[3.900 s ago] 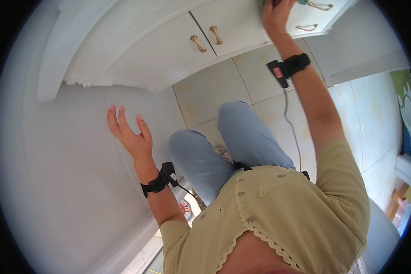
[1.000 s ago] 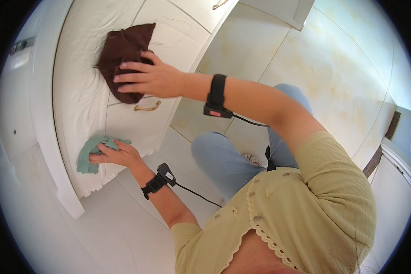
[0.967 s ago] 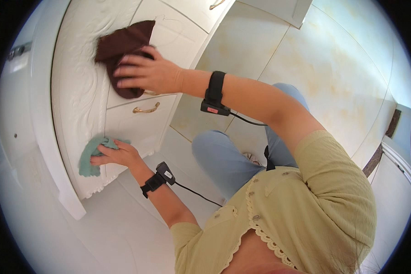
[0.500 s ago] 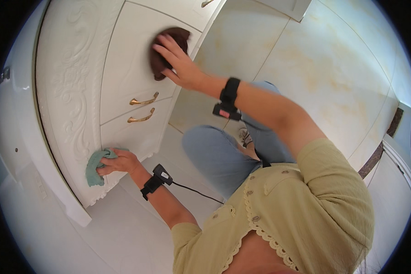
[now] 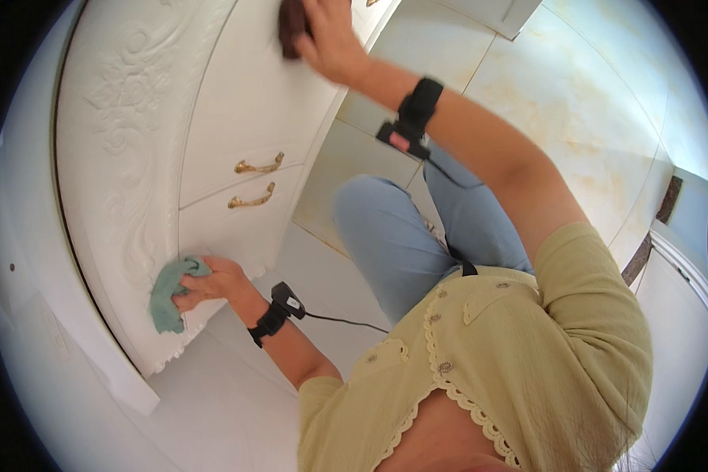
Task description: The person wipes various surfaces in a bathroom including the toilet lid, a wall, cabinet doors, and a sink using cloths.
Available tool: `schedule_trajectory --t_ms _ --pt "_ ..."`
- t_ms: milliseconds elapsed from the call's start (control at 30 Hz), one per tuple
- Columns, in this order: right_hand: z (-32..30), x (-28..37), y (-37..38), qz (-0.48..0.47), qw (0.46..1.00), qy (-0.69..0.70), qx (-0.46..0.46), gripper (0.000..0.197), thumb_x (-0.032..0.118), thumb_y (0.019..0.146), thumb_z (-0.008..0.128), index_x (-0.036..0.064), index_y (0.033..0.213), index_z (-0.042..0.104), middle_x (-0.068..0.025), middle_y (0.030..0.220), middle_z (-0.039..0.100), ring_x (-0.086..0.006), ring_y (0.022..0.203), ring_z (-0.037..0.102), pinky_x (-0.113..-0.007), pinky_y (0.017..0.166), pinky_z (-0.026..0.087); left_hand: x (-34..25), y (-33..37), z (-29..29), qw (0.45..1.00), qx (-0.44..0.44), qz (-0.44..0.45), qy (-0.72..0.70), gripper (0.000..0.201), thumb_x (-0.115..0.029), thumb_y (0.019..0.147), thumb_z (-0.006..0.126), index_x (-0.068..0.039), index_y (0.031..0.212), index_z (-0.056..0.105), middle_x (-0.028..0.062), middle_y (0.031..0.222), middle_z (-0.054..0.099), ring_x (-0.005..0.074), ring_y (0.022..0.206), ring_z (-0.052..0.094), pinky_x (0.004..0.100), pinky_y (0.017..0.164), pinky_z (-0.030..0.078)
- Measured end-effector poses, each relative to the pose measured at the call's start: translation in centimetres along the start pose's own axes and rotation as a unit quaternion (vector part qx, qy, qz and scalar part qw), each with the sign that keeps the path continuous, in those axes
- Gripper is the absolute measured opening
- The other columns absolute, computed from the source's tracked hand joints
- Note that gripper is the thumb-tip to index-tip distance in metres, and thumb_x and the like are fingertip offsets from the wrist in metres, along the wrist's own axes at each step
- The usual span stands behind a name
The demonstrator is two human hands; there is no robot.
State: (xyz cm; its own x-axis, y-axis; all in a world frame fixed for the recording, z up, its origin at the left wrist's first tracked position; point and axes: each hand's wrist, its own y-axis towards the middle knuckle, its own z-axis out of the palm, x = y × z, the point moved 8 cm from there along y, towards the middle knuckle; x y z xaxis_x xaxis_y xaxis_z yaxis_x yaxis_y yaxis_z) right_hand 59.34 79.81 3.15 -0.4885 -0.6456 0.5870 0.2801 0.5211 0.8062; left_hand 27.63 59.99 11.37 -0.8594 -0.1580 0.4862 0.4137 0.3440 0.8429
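"One question: your left hand (image 5: 224, 279)?"

"Its fingers pinch the green cloth (image 5: 165, 299), bunched against the cabinet (image 5: 248, 94) near its scalloped trim (image 5: 182, 343)."

"And your right hand (image 5: 337, 46)?"

"Blurred and partly cropped. Its fingers lie over the brown cloth (image 5: 293, 31), apparently on the cabinet front; whether they grip or just press, I cannot tell."

"And to work it well?"

"Probably best if you flatten it under your palm, press evenly, overlap strokes, and go gently around the handles (image 5: 250, 197), which could snag it."

Head view, left fisheye | place: above the fingers (image 5: 189, 300), from wearer's side | faces: downward | nearness: shirt (image 5: 527, 330) closer, fingers farther
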Motion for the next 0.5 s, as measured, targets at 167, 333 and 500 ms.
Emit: schedule_trajectory --t_ms 167,333,500 --pt "0.9 -3.4 -0.7 -0.014 0.996 -0.078 0.033 0.078 0.01 0.067 0.064 0.0017 0.136 0.029 -0.0246 0.146 0.015 -0.0461 0.134 0.014 -0.062 0.1 0.02 -1.2 5.4 -1.9 0.998 -0.016 -0.014 -0.057 0.043 -0.027 0.091 0.049 0.0 0.124 0.039 0.0257 0.128 0.03 0.0413 0.11 0.031 0.0539 0.089 0.024" --pt "-6.1 7.2 11.0 -0.081 0.996 0.016 -0.026 0.07 0.017 0.074 0.059 0.0009 0.136 0.03 -0.0244 0.144 0.019 -0.0438 0.132 0.022 -0.058 0.1 0.024 1.9 7.6 -8.6 1.0 0.003 0.018 -0.012 0.042 -0.031 0.092 0.047 -0.001 0.122 0.041 0.0244 0.126 0.032 0.0402 0.108 0.032 0.0522 0.087 0.024" --pt "-14.2 1.4 16.4 0.039 0.988 -0.115 -0.095 0.073 0.02 0.081 0.056 -0.0038 0.139 0.019 -0.0287 0.144 0.016 -0.0472 0.127 0.024 -0.048 0.106 0.022 1.6 8.4 -12.3 0.999 -0.011 0.019 -0.03 0.04 -0.031 0.093 0.045 -0.002 0.12 0.042 0.0239 0.122 0.034 0.0389 0.105 0.033 0.0498 0.087 0.024"
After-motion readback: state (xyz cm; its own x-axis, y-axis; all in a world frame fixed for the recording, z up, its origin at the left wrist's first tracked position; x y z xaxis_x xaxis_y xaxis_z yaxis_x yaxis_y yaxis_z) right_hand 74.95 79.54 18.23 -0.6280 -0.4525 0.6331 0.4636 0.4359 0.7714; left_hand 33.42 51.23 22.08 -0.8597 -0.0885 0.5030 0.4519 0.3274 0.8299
